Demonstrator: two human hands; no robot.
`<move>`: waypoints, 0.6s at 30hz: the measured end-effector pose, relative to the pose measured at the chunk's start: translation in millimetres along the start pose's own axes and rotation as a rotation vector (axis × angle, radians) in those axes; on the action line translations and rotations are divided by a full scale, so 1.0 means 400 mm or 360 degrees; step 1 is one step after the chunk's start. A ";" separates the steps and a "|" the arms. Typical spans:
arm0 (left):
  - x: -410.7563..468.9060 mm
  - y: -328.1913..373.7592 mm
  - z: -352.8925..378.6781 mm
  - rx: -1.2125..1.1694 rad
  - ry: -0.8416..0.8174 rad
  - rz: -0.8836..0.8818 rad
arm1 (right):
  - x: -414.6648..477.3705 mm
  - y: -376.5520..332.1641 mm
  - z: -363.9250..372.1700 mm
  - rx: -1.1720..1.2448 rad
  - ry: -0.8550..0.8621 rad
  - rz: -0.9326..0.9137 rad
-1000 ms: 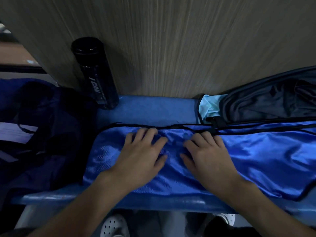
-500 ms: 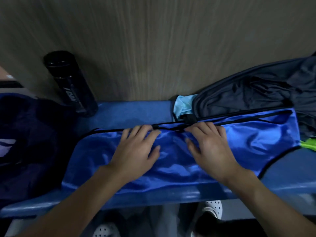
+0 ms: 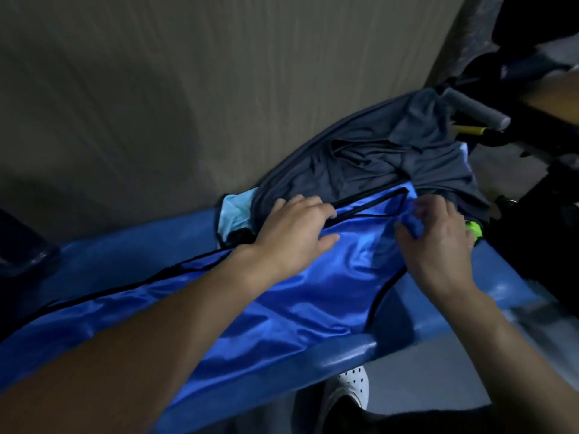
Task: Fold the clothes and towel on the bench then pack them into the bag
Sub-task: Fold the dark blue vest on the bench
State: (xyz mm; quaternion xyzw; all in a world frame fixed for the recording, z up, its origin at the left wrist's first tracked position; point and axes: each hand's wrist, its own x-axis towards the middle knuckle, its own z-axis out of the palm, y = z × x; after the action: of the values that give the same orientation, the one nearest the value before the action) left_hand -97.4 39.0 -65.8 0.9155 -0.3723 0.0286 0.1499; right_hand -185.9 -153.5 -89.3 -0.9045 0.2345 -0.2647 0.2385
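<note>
Blue shirt [image 3: 297, 296] lies spread along the bench [image 3: 125, 261], from centre frame to lower left, with both hands at its right end.

Unclear: the dark shape [image 3: 18, 245] at the left edge is cut off and blurred. A pale blue cloth [image 3: 235, 211] is mostly buried under the grey garment [image 3: 360, 170], and a neon-green scrap [image 3: 474, 230] peeks from behind the right hand [image 3: 438, 242]. The forearm covers the shirt's lower-left part. The shirt is shiny, creased and trimmed in black. The left hand [image 3: 294, 236] lies flat with straight fingers, pressing on the trim. The right hand's fingers are curled, pinching bunched blue fabric. Bare bench shows between the shirt and the wall [image 3: 188, 104] at mid left, and also at the right corner.
</note>
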 end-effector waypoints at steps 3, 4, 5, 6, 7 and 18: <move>0.047 0.033 0.008 0.0032 0.0051 0.0031 | 0.017 0.038 -0.011 -0.0024 -0.0039 0.0064; 0.062 0.043 0.010 0.0035 0.0070 0.0043 | 0.020 0.048 -0.013 -0.0080 -0.0069 0.0076; 0.075 0.054 0.011 0.0044 0.0080 0.0065 | 0.022 0.057 -0.015 -0.0121 -0.0099 0.0091; 0.088 0.064 0.012 0.0051 0.0078 0.0092 | 0.022 0.062 -0.018 -0.0131 -0.0115 0.0109; 0.101 0.075 0.014 0.0054 0.0076 0.0125 | 0.023 0.067 -0.023 -0.0110 -0.0110 0.0128; 0.204 0.147 0.031 0.0080 0.0028 0.0163 | 0.013 0.115 -0.044 -0.0196 -0.0414 0.0139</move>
State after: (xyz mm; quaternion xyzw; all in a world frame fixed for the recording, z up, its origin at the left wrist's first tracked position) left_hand -79.7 -59.4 -49.4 0.8983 -0.4166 0.0538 0.1285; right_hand -205.9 -197.6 -100.0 -0.9330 0.2565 -0.1198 0.2221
